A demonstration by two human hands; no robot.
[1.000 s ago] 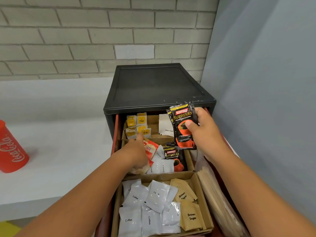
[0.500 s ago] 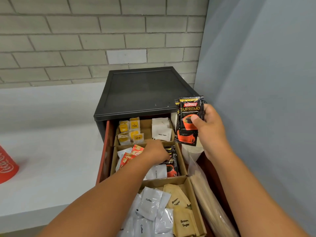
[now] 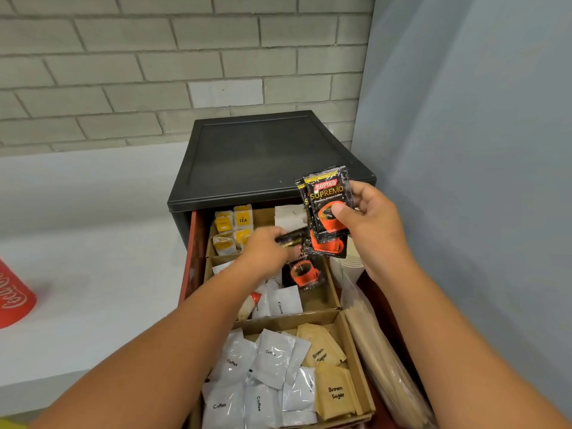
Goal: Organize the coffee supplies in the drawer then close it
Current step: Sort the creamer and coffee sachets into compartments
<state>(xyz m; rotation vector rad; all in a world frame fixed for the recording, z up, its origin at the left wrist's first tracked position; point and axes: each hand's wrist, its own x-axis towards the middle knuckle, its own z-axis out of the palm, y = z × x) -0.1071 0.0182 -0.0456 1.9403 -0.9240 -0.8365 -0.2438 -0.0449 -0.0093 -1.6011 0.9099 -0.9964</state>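
Centre frame: right hand (image 3: 368, 224) pinches a stack of black-and-red coffee sachets (image 3: 328, 209); left hand (image 3: 266, 247) grips another black sachet (image 3: 292, 238) above the open red drawer (image 3: 193, 252).

Glossy black foil sachets (image 3: 328, 212); matt brown cardboard dividers (image 3: 332, 284); matt black plastic cabinet top (image 3: 263, 156)

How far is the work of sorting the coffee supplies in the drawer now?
Partly done. The right hand holds a small stack of black Kopiko sachets, so some are already gathered. The left hand is lifting another black sachet out of the middle compartment. Left to do: the cream packets there and the coffee packets in the near compartment lie untidy, and the drawer is open.
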